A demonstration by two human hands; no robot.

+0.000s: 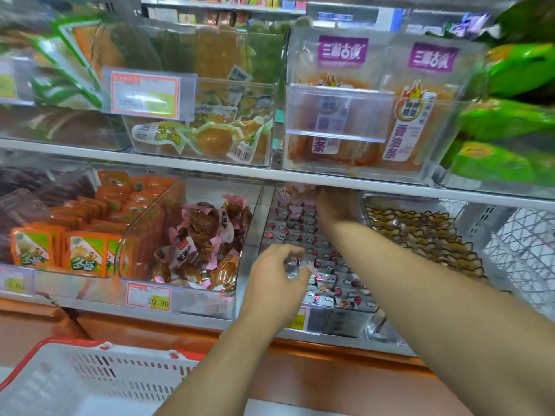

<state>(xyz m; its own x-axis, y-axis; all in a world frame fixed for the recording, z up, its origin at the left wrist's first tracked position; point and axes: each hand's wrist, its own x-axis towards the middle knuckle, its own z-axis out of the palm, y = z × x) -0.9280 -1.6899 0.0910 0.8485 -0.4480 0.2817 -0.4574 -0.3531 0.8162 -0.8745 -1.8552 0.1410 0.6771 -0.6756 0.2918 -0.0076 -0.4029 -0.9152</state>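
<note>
On the lower shelf stands a clear bin (339, 321) filled with rows of small silver snack packets (329, 285) with pink and red marks. My left hand (277, 276) hovers over the front of this bin, its fingers curled down and pinching one of the silver packets. My right hand (336, 205) reaches deep to the back of the same bin, just under the upper shelf edge (390, 187). Its fingers lie among blurred pink packets there, and the blur hides whether they grip anything.
A white shopping basket with a red rim (105, 373) sits low at the left. Neighbouring clear bins hold brown pink-wrapped snacks (198, 235), orange packets (87, 256) and gold-edged packets (420, 235). A white wire rack (522, 244) stands at the right. Bins fill the shelf above.
</note>
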